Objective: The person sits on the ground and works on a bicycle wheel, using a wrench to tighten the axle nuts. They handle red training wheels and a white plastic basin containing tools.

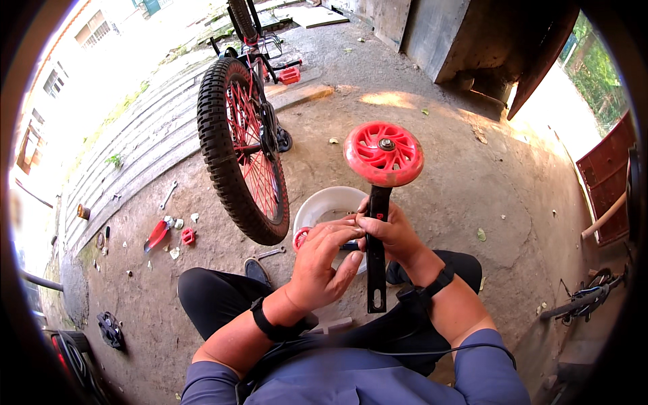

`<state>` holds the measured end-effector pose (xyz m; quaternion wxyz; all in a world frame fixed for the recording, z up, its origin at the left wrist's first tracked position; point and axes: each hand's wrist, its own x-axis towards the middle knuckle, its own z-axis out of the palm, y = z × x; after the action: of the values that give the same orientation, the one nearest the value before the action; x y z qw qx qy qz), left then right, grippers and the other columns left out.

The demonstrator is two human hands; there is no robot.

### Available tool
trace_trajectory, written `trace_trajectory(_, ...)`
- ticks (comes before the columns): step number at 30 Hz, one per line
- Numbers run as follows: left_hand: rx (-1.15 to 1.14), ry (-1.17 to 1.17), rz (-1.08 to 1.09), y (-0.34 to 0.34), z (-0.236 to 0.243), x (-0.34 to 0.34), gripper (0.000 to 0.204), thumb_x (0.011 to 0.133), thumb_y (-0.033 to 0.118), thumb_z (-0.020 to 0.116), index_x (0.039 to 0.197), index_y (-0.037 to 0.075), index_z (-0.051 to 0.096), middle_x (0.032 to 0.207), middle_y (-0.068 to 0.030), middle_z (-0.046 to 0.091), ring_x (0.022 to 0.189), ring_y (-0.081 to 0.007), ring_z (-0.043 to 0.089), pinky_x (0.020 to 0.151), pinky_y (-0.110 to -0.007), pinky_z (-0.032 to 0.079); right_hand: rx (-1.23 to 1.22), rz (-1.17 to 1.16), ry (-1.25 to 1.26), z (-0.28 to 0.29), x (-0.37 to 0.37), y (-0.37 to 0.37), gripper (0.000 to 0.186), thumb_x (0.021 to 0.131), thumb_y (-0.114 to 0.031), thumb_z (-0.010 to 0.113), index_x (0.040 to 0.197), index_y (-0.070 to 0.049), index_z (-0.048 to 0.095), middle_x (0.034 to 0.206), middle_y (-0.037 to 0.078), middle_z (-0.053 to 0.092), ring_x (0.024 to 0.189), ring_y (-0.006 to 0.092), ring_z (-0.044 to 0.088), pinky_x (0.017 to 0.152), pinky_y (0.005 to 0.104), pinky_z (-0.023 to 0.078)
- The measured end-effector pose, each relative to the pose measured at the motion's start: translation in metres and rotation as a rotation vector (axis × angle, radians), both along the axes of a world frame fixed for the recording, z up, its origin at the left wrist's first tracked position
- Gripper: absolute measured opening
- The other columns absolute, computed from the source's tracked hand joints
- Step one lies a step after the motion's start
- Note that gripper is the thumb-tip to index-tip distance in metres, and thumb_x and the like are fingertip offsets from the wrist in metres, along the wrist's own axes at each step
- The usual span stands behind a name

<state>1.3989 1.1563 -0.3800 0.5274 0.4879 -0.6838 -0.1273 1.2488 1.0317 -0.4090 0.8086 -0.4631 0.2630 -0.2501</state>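
A training wheel [398, 169] with a red spoked wheel on top and a black slotted bracket [376, 277] stands upright before me. My right hand [400, 236] is closed around the middle of that bracket, thumb across its front. My left hand [318, 262] is beside it, thumb apart from the fingers, fingertips touching near the right thumb. Whether a small part lies between the fingertips cannot be seen. Below both hands is a white basin [317, 200]. A second red wheel [301, 237] shows at its left side, partly hidden by my left hand.
A bicycle [246, 135] with red spokes stands ahead, left of the basin. One wrench [271, 253] lies by my left shoe, another wrench [169, 194] farther left. A red pedal [188, 236] and a red-and-black piece [157, 235] rest on the concrete floor. A bag-like black object [111, 331] sits lower left.
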Motion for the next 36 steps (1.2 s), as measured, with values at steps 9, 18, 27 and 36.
trace_trajectory(9, 0.617, 0.123, -0.026, 0.007, -0.043, 0.023, 0.027, 0.095, 0.016, 0.065, 0.116, -0.002, 0.064, 0.107, -0.0158, 0.070, 0.103, -0.0262, 0.067, 0.091, -0.035, 0.050, -0.201, -0.249, 0.210, -0.043, -0.002, -0.034, 0.030, 0.089, -0.018, 0.073, 0.108, -0.005, 0.053, 0.073, 0.004, 0.059, 0.056, 0.0143, 0.060, 0.051, 0.0291, 0.051)
trace_trajectory(18, 0.990, 0.177, -0.090, 0.021, -0.111, 0.060, 0.045, 0.096, 0.031, 0.062, 0.126, -0.003, 0.060, 0.105, -0.0172, 0.071, 0.078, -0.0190, 0.068, 0.067, -0.033, 0.055, -0.109, -0.301, 0.674, -0.141, -0.016, -0.093, 0.031, 0.082, -0.020, 0.075, 0.101, -0.003, 0.056, 0.076, 0.007, 0.059, 0.056, 0.0174, 0.060, 0.048, 0.0346, 0.049)
trace_trajectory(27, 1.229, 0.269, -0.065, 0.019, -0.163, 0.064, 0.045, 0.096, 0.034, 0.061, 0.122, -0.003, 0.062, 0.112, -0.0202, 0.070, 0.105, -0.0304, 0.068, 0.092, -0.037, 0.051, 0.118, -0.216, 0.712, -0.226, -0.004, -0.081, 0.031, 0.083, -0.022, 0.078, 0.102, -0.003, 0.061, 0.084, 0.005, 0.063, 0.068, 0.0146, 0.059, 0.056, 0.0330, 0.049)
trace_trajectory(36, 1.269, 0.380, 0.066, 0.008, -0.182, 0.071, 0.045, 0.094, 0.030, 0.064, 0.121, -0.005, 0.062, 0.104, -0.0212, 0.071, 0.099, -0.0269, 0.069, 0.087, -0.035, 0.053, 0.096, -0.128, 0.599, -0.257, 0.034, -0.098, 0.031, 0.089, -0.020, 0.073, 0.112, -0.001, 0.064, 0.097, 0.001, 0.064, 0.088, 0.0104, 0.057, 0.080, 0.0259, 0.044)
